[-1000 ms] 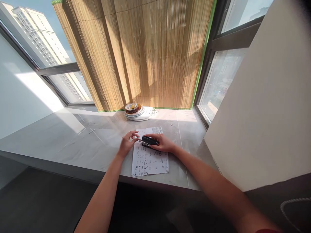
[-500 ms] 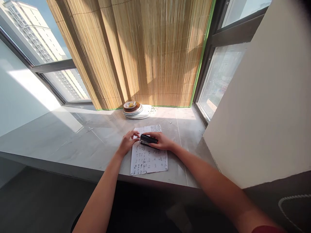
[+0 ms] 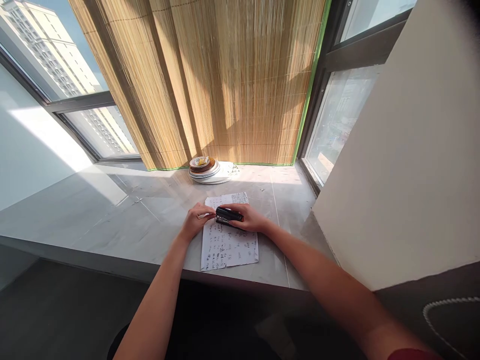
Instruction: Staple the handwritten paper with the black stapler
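A black stapler [image 3: 229, 215] lies over handwritten sheets of paper [image 3: 234, 252]. My right hand [image 3: 250, 218] is wrapped round its right end, thumb on the near side and fingers over the top. At the stapler's left tip, the thumb and fingers of my left hand [image 3: 195, 220] come together in a pinch. What sits between those fingertips, if anything, is too small to make out. The sheets reach close to the front edge of the ledge and carry rows of dark writing, with a denser block at their far right corner.
A stack of plates [image 3: 204, 169] stands at the back of the pale tiled ledge [image 3: 93, 220], below a bamboo blind [image 3: 225, 85]. Windows flank the blind. A white wall [image 3: 405, 165] rises on the right, and a pale rope [image 3: 431, 310] hangs at the lower right.
The fingers of my left hand, more spread before, have closed into a pinch at the stapler's tip. My right hand keeps its hold, and the stapler has hardly moved.
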Available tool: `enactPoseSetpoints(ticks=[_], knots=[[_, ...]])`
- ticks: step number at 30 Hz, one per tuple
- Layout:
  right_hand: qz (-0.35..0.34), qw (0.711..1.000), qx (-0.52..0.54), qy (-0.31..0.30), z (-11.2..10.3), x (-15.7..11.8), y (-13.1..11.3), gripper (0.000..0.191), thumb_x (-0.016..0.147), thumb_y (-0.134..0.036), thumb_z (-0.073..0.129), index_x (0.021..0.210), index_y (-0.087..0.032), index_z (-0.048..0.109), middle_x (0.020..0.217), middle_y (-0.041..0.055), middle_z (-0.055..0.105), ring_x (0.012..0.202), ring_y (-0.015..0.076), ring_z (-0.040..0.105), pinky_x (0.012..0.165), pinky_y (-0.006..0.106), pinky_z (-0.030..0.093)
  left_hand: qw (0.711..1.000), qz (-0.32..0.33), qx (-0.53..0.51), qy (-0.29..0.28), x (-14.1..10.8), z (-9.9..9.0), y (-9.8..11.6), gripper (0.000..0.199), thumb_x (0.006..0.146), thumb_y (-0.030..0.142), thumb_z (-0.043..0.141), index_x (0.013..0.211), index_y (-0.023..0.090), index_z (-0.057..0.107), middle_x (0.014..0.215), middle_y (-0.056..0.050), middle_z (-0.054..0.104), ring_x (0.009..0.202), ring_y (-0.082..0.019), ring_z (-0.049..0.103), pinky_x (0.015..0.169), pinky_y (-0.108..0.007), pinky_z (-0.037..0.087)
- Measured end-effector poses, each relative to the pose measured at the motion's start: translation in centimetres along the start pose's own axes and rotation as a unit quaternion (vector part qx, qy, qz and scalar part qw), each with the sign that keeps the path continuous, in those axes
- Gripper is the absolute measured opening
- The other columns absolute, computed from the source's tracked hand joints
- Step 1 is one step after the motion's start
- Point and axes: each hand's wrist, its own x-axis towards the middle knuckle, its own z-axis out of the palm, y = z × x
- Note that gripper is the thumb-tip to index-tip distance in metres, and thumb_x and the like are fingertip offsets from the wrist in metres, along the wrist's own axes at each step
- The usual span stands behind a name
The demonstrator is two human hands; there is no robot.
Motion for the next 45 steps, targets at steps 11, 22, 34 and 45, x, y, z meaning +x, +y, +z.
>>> enactPoseSetpoints(ticks=[11,22,34,45], knots=[[0.083,0.984,-0.06,0.145,-0.3,0.3,1.7,0.042,0.08,-0.009,0.068,0.119,-0.023,0.074,0.112,0.0081,0.076,0.105,0.0269,0.068,0.099,0.046,0.051,1.0,-0.008,-0.025,0.012,-0.1,-0.2,0.5,0.015,0.093,0.031,0.068,0.101,0.03,0.08,0.105,-0.006,0.078,0.102,-0.026,0.068,0.092,-0.046,0.053],[0.026,0.997,-0.026,0.063,0.3,0.6,-0.3,0.039,0.084,-0.014,0.069,0.121,-0.025,0.073,0.108,0.006,0.075,0.102,0.0254,0.064,0.095,0.042,0.049,0.998,-0.048,-0.041,0.014,-0.1,0.1,1.1,0.019,0.082,0.026,0.076,0.097,0.025,0.064,0.091,0.001,0.07,0.078,-0.017,0.061,0.073,-0.03,0.046],[0.122,0.986,-0.031,0.109,2.4,0.4,0.0,0.041,0.082,-0.016,0.071,0.122,-0.023,0.069,0.115,0.0066,0.074,0.105,0.0241,0.068,0.098,0.041,0.05,0.964,-0.122,0.038,0.231,-0.1,0.1,-2.1,0.007,0.088,0.029,0.064,0.09,0.024,0.061,0.079,-0.002,0.064,0.068,-0.018,0.058,0.063,-0.029,0.046],[0.357,0.872,-0.297,0.152,-4.5,-0.3,2.5,0.064,0.103,-0.06,0.032,0.132,-0.011,0.064,0.149,0.021,0.053,0.142,0.0332,0.044,0.113,0.046,0.038,0.949,-0.232,0.047,0.206,-0.2,0.0,-2.4,0.014,0.088,0.033,0.054,0.083,0.022,0.061,0.087,-0.004,0.066,0.073,-0.019,0.061,0.071,-0.03,0.051]])
